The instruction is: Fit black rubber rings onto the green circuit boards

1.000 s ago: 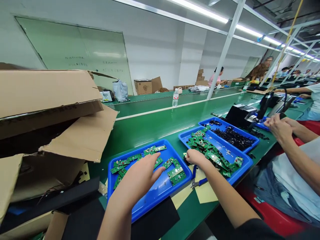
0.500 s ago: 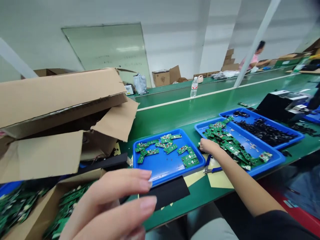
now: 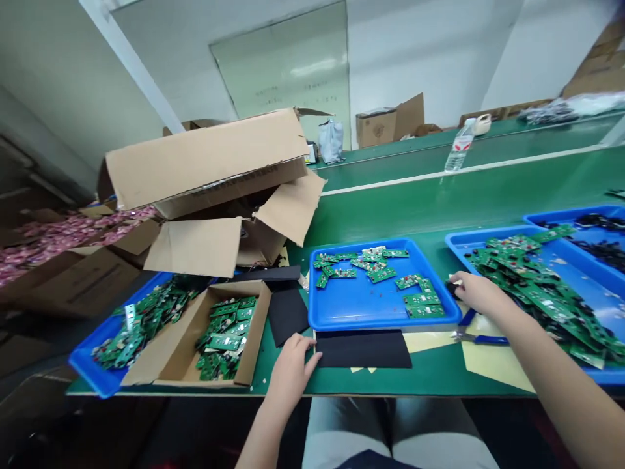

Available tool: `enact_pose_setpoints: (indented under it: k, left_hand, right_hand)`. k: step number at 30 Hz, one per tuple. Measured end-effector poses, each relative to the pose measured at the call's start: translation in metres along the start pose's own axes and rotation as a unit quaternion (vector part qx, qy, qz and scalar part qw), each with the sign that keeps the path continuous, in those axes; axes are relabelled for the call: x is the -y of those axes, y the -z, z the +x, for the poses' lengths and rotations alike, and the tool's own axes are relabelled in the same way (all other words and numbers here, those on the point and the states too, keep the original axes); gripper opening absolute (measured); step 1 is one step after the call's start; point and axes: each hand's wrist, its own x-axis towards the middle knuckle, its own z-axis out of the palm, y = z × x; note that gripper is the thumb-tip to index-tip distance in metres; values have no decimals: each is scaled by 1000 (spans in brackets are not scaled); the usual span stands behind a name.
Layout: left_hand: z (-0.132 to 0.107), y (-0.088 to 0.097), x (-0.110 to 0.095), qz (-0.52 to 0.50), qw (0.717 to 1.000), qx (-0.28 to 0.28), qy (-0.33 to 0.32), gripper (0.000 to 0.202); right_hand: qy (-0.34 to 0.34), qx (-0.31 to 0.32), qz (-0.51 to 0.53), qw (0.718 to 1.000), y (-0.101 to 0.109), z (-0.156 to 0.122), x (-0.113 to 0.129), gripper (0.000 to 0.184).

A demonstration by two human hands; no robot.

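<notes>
Counter, near front edge: left hand spread at black sheet; right hand, grip unclear; if lowered, right forearm could snag pliers.

Flat black sheet before a blue tray, small dark object, partly hidden, beside the tray's right rim

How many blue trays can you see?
4: a blue tray far left, another in the middle, a third to its right, a fourth behind that. More may be hidden.

Board writing, bottle label, both illegible
</notes>
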Motion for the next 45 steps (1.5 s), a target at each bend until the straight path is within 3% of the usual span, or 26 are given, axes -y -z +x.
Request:
enact_pose_setpoints:
  k: [6,9,12,14,16,19,29,34,45]
  left_hand:
    - [6,-12,-2,-27,998,-15,62,31]
    - [7,-12,-2,-50,996,-10,74,31]
    - [3,-12,-2,-83,993,1,81,33]
    - [-1,-13,-3,-106,990,8,89,34]
    - [-5,-14,-5,-127,987,13,99,34]
    - [-9,-16,-8,-151,982,17,114,33]
    - [-13,-20,-16,-176,976,11,129,26]
    - [-16,-22,-17,-172,978,5,116,19]
    - [-25,-24,-20,-155,982,-26,108,40]
  right_hand:
    - [9,8,-4,1000,23,-14,6,23]
    - [71,12,30,997,30,-34,24,28]
    - [163,27,68,984,22,-64,57,28]
    - [248,46,95,963,10,-88,83,26]
    - [400,56,130,906,-6,-110,108,31]
    - [475,51,116,871,-28,-131,139,37]
    - [467,41,49,882,-62,-133,185,35]
    - [461,15,34,887,-74,-138,203,25]
    - [491,-11,76,868,-84,-139,198,26]
